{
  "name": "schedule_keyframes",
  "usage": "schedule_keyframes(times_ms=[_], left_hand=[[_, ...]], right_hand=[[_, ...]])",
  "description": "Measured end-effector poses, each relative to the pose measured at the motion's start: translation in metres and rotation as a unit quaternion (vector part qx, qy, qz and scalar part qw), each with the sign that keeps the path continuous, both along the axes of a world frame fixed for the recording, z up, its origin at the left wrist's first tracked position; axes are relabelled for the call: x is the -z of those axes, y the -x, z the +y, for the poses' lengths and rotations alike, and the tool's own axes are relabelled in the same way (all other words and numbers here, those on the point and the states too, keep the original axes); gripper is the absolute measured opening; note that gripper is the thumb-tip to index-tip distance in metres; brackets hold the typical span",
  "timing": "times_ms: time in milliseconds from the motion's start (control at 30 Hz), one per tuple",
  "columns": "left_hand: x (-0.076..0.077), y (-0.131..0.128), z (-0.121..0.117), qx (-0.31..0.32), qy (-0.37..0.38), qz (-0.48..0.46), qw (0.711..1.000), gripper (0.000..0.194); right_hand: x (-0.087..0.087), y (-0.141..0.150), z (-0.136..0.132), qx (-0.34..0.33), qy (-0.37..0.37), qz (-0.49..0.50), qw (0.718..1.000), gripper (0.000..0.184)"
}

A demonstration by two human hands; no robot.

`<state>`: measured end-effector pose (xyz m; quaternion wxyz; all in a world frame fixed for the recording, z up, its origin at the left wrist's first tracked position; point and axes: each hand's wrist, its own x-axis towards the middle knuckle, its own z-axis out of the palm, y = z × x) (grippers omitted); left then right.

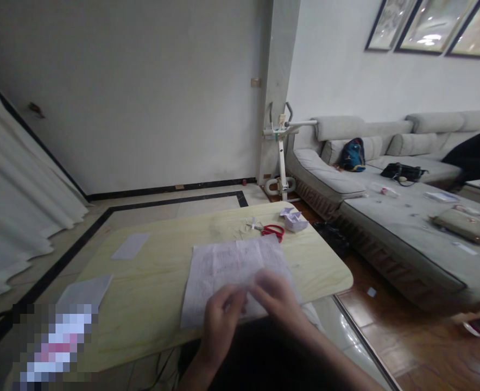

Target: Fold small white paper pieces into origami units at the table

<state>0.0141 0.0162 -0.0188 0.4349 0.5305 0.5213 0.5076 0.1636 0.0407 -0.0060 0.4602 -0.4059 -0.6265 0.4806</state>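
Observation:
A creased white paper sheet (227,271) with faint print lies on the pale wooden table (150,293) in front of me. Both hands meet at its near edge. My left hand (219,326) curls its fingers onto the sheet's lower edge. My right hand (278,301) pinches the same edge from the right, fingers pressed together; it is blurred. Red-handled scissors (271,231) lie beyond the sheet, near a small crumpled paper piece (294,220) at the table's far right corner.
Two more paper sheets lie on the table's left side (130,246) and near-left edge (85,290). A grey sofa (390,217) with a blue backpack (352,155) and black bag stands right. A person in black (474,155) sits at the far right. White curtain hangs left.

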Motion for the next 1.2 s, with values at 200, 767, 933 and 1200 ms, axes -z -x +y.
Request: schedule_keyframes(times_ms=[200, 767, 933, 1200], left_hand=[[-0.001, 0.000, 0.000, 0.005, -0.096, 0.116, 0.989, 0.032], [0.003, 0.001, -0.001, 0.000, -0.191, 0.164, 0.968, 0.027], [0.006, 0.003, -0.002, 0.002, -0.220, 0.189, 0.957, 0.026], [-0.002, 0.005, -0.003, 0.001, -0.179, 0.195, 0.964, 0.029]], right_hand=[[-0.004, -0.003, -0.002, 0.001, -0.011, 0.030, 0.999, 0.023], [-0.004, 0.003, 0.001, -0.003, 0.035, 0.092, 0.995, 0.029], [-0.001, 0.001, 0.002, 0.001, 0.079, 0.102, 0.992, 0.035], [0.001, 0.007, -0.001, 0.002, 0.164, 0.167, 0.972, 0.039]])
